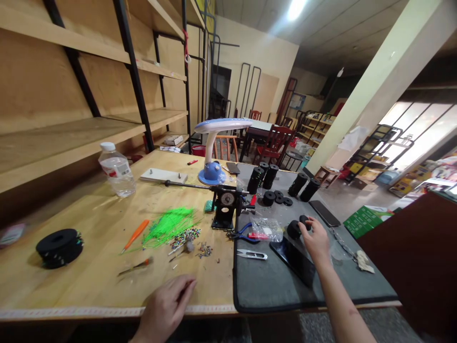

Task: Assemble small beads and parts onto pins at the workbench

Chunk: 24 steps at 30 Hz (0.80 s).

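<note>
At a wooden table (96, 286), a person's right hand (316, 238) holds its thumb and fingertips narrow on a small black roll (304, 220), toward the right edge of a grey mat (257, 290). A second black roll (294, 230) sits just beside it. The left hand (167, 305) rests by the table's front edge, left of the mat's near left corner, its fingers curled in; whether they hold anything, I cannot tell.

From where I stand, the grip looks light: a slip could drop the roll onto the glossy dark slab (291, 257) below or send it toward the mat's right edge, near the phone (324, 213). A careless reach could topple the upright black stacks (255, 180) by the mat's far edge. A drag of the left hand toward the mat's left edge could scatter the loose beads (183, 238), which nothing fences in.

The fingers cover part of the held roll, and the right arm screens part of the slab. The left palm is out of sight, and that arm is cut off at the bottom. The clear bag's (267, 229) contents are too blurred to name.
</note>
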{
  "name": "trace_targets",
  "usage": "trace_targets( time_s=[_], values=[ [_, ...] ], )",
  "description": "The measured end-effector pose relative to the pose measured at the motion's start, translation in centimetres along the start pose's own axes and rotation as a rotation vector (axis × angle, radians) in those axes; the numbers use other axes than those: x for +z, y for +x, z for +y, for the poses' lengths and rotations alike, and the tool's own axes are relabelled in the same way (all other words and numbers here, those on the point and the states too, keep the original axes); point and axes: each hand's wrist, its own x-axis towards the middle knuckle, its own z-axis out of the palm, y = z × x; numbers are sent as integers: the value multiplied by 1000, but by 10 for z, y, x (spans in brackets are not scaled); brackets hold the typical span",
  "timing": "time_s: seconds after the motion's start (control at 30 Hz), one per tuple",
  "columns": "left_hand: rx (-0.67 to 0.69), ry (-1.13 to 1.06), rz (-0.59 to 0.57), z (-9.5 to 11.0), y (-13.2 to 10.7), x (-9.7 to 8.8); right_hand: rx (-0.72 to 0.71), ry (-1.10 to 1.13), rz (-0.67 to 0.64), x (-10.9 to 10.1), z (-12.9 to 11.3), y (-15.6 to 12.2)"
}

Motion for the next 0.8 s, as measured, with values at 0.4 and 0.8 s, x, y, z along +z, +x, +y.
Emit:
trace_targets(
  time_s=[0.4, 0.8],
  values=[
    [-659, -1017, -361, 94, -1, 32, -357, 331, -307, -37, -128, -141],
    [-910, -1096, -183, 90, 13, 27, -20, 887, -586, -16, -153, -194]
  ],
)
